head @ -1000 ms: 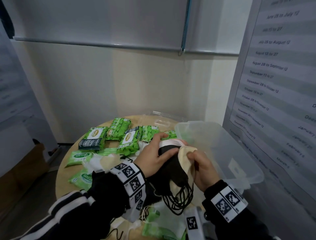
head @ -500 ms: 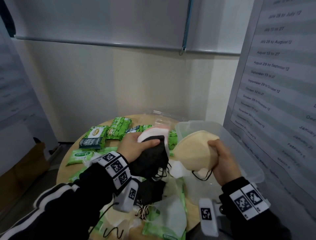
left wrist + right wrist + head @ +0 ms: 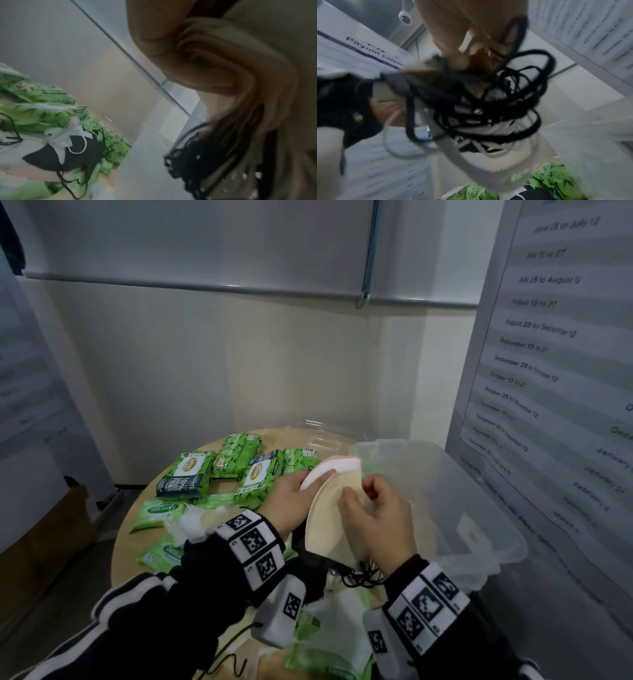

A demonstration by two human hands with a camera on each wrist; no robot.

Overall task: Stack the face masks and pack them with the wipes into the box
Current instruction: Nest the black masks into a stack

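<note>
Face masks (image 3: 329,515): stack held upright above table (image 3: 130,546), just left of clear box (image 3: 479,508). Beige mask faces right, white and black ones behind it. Left hand (image 3: 291,501) grips stack from left, thumb on white mask. Right hand (image 3: 376,518) on beige face, fingers curled, pinching at its top edge. Black ear loops (image 3: 496,101) hang tangled below. Wipes packs (image 3: 253,474) lie on far-left part of table; loose masks (image 3: 65,147) near side.
</note>
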